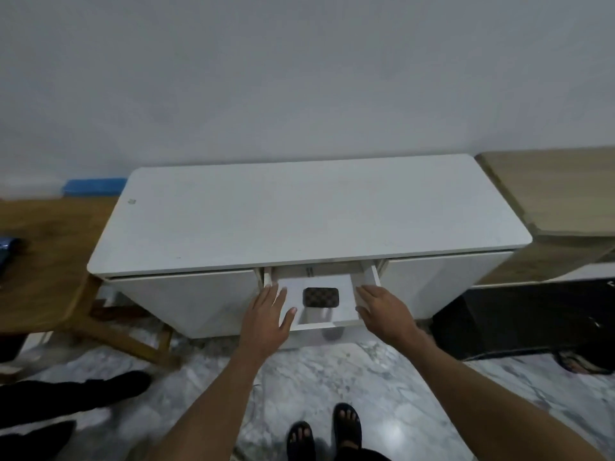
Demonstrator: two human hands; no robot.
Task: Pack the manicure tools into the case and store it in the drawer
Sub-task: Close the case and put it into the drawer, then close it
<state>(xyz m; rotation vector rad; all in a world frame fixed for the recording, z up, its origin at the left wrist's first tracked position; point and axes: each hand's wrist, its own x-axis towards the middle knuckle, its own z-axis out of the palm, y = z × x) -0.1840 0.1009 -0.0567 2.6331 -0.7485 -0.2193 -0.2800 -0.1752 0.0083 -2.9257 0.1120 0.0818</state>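
White laminate forms the cabinet (309,211) and its centre drawer (364,277), which stands pulled out. Checkered brown manicure case (320,297) lies closed and flat on the drawer floor, roughly centred between the side walls. Left hand (269,316) rests at the drawer's left side, fingers extended and spread, holding nothing, with the thumb reaching over the drawer's inside edge. Right hand (382,309) rests at the drawer's right side, fingers extended, likewise empty. Neither hand touches the case. Sandalled feet (324,434) stand on the marble-patterned floor (382,377) below. Wooden table (36,261) stands to the left of the cabinet.
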